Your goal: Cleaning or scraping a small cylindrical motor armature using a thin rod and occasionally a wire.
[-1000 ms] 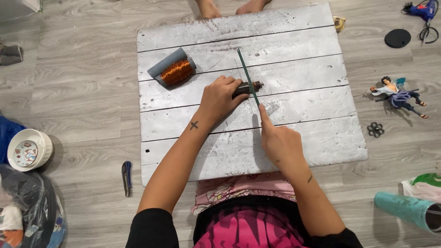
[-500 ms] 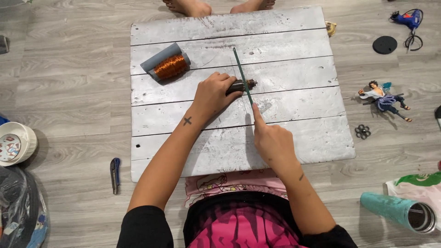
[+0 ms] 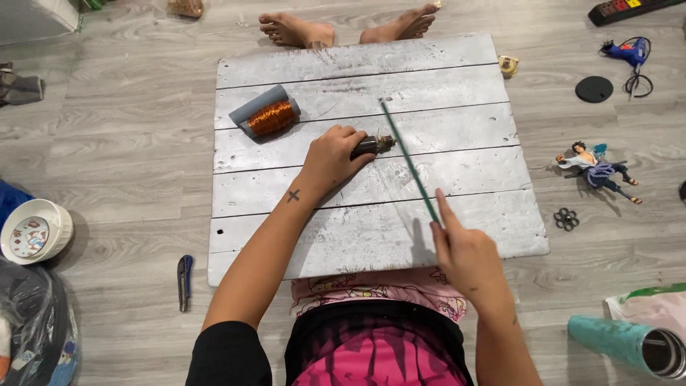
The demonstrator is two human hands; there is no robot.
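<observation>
My left hand (image 3: 330, 159) is closed around a short dark stub with a frayed tip (image 3: 375, 145), pressing it onto the grey plank board (image 3: 457, 86). My right hand (image 3: 461, 246) pinches the near end of a long thin green stick (image 3: 407, 161). The stick slants up and away across the board, passing just right of the stub's tip. A spool of copper wire (image 3: 271, 118) with grey end discs lies on the board, up and left of my left hand.
Another person's bare feet (image 3: 343, 28) rest at the board's far edge. On the floor: a utility knife (image 3: 184, 280) at left, a white bowl (image 3: 32, 232), a figurine (image 3: 597, 171), a black ring piece (image 3: 566, 219), a black disc (image 3: 594, 88), a blue glue gun (image 3: 629, 51), a teal tube (image 3: 629, 343).
My right hand has drawn back toward me and to the right with the green stick, so the stick now lies beside the stub rather than across it. The left hand stays on the stub.
</observation>
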